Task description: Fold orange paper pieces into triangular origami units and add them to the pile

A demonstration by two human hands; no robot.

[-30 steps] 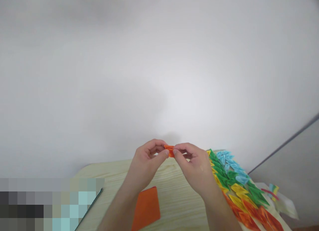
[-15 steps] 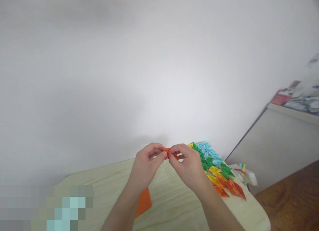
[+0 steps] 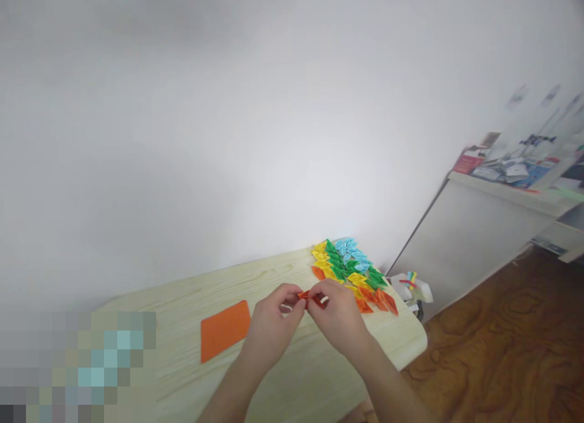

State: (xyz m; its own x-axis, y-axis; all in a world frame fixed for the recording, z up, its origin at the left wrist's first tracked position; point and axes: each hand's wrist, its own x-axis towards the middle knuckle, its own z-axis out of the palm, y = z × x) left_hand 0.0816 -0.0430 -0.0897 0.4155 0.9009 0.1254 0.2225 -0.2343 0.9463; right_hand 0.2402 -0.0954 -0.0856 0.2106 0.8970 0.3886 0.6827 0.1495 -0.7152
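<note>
Between my two hands is a small folded piece of orange paper, held above the wooden table. My left hand pinches its left end between thumb and fingertips. On the other end, my right hand grips with thumb and forefinger, hiding part of the paper. To the left of my left hand lies a flat sheet of orange paper. Beyond my right hand are rows of folded paper pieces: light blue ones, green ones, yellow ones and orange ones.
A white wall rises behind the table. Off the right end hangs a white plastic bag with coloured strips by it. Farther right stands a white cabinet with papers and boxes on top, above a brown patterned floor. The lower left is pixelated.
The view has shifted rightward and back, so more of the floor, cabinet and flat orange sheet shows. My hands keep their pinch on the folded orange paper, now lower in view.
</note>
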